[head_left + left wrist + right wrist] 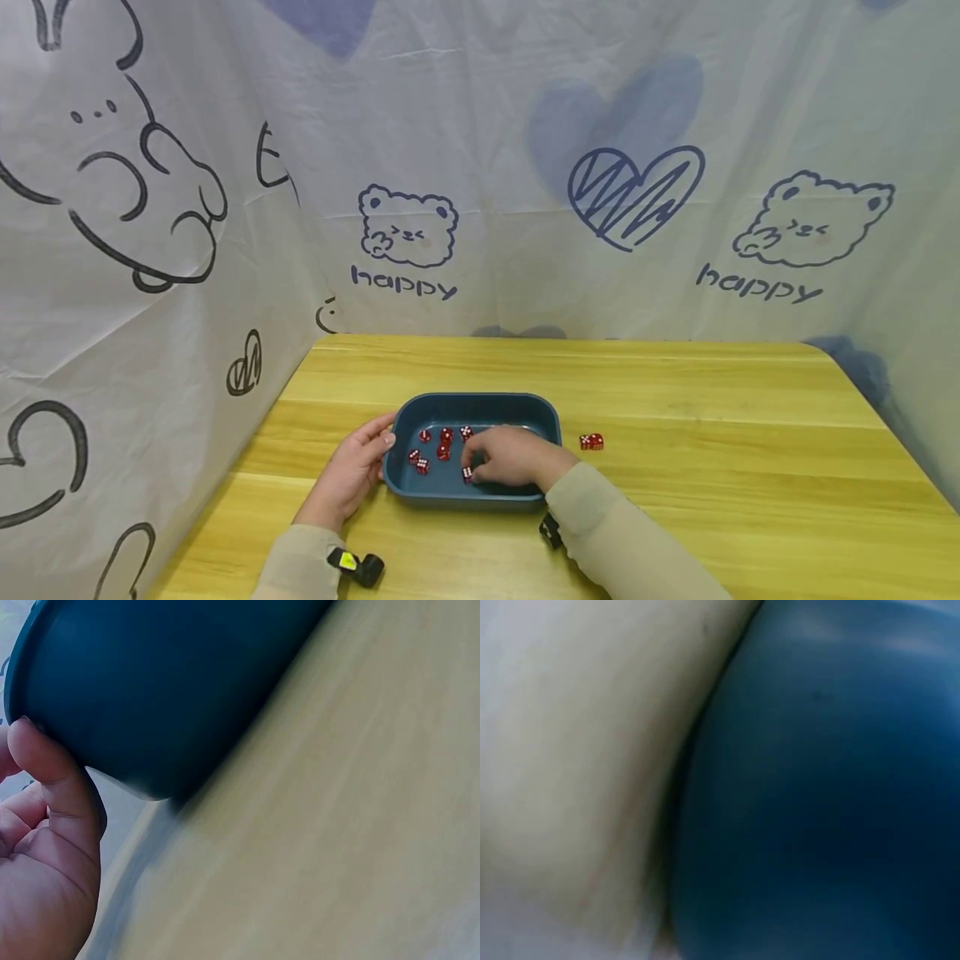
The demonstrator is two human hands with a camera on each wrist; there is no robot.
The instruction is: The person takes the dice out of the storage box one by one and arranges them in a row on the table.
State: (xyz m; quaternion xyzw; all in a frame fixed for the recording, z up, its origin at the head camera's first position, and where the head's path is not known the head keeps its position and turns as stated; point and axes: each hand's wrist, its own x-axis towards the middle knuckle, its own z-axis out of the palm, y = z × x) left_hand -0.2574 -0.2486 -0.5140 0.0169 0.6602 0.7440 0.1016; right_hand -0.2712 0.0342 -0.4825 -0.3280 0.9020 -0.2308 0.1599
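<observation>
A dark blue rectangular tray (pixel 476 502) with raised walls sits on the table, and several red dice (pixel 444 451) with white pips lie on its floor. My left hand (pixel 352 467) grips the tray's left end; in the left wrist view the thumb (pixel 45 754) lies against the wall near the rim. Reaching over the right end, my right hand (pixel 513 456) is down inside the tray, its thumb and a finger pinching a red die (pixel 467 474) near the front wall. The right wrist view shows only the tray's outer wall (pixel 817 787), blurred, with that hand out of sight.
Two more red dice (pixel 592 442) lie side by side on the wooden table (pixel 712 467), just right of the tray. A white cloth (pixel 510 250) with drawn bears and hearts hangs behind the table and along its left side.
</observation>
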